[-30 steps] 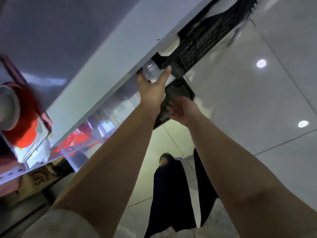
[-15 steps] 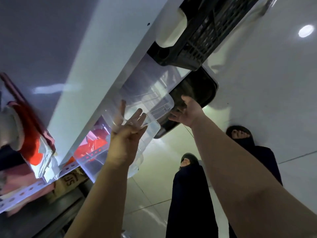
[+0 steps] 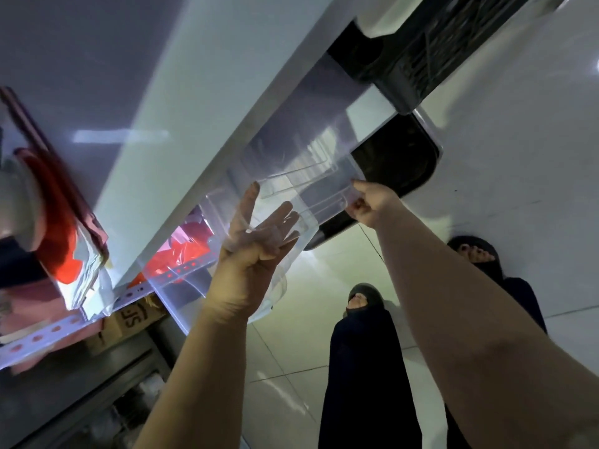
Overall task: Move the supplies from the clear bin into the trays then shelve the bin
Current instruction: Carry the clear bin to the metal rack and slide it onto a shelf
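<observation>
Evidently the shelving step is under way: the clear bin (image 3: 291, 176) sits partly under the white shelf (image 3: 181, 102), left hand (image 3: 256, 241) open flat against its wall, right hand (image 3: 369, 202) pinching its corner, so a steady push inward looks next.

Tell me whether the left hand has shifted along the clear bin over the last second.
Yes. The left hand has moved away from the black tray toward the clear bin's near end, palm flat underneath.
</observation>
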Demonstrator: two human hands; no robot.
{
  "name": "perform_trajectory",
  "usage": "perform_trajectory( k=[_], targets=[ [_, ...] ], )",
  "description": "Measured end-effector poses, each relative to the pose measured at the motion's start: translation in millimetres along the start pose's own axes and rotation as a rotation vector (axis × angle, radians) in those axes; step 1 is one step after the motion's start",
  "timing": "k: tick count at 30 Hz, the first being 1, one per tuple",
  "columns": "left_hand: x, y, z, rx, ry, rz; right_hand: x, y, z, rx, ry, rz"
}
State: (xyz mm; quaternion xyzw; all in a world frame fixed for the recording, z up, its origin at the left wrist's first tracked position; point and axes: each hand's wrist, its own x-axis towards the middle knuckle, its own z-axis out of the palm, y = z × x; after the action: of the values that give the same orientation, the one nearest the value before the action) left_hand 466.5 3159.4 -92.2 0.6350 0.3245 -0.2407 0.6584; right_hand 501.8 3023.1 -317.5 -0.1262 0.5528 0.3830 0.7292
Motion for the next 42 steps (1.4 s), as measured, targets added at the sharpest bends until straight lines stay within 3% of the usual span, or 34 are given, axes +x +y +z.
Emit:
perform_trajectory(
  k=[3, 7, 11, 14, 18, 23, 26, 29, 36, 42],
  targets=[
    [-23, -15, -11, -0.128, 0.011, -0.035, -14, -4, -24, 0.019, -0.040, -0.056],
    [-49, -28, -29, -0.253, 0.068, -0.024, -49, 3, -57, -0.200, -0.163, -0.111],
    [-65, -28, -42, -0.299, 0.002, -0.057, -92, 4, -69, -0.236, -0.176, -0.183],
    [-78, -30, -54, -0.385, -0.082, -0.099, -132, 8, -65, -0.169, -0.138, -0.190],
    [-96, -44, -66, -0.539, -0.131, -0.165, -185, 18, -61, -0.223, 0.053, -0.210],
    [-116, -63, -91, -0.673, 0.121, -0.169, -227, 49, -52, -0.264, 0.115, -0.346],
    [-130, -73, -114, -0.615, 0.271, -0.163, -237, 75, -41, -0.372, -0.006, -0.484],
    [-140, -81, -143, -0.555, 0.297, -0.131, -243, 101, -23, -0.714, 0.078, -0.612],
    [-144, -94, -222, -0.287, 0.409, -0.114, -231, 158, 39, -0.486, -0.076, -0.592],
    [-141, -107, -275, -0.168, 0.507, -0.027, -199, 205, 85, -0.768, 0.197, -0.810]
  ],
)
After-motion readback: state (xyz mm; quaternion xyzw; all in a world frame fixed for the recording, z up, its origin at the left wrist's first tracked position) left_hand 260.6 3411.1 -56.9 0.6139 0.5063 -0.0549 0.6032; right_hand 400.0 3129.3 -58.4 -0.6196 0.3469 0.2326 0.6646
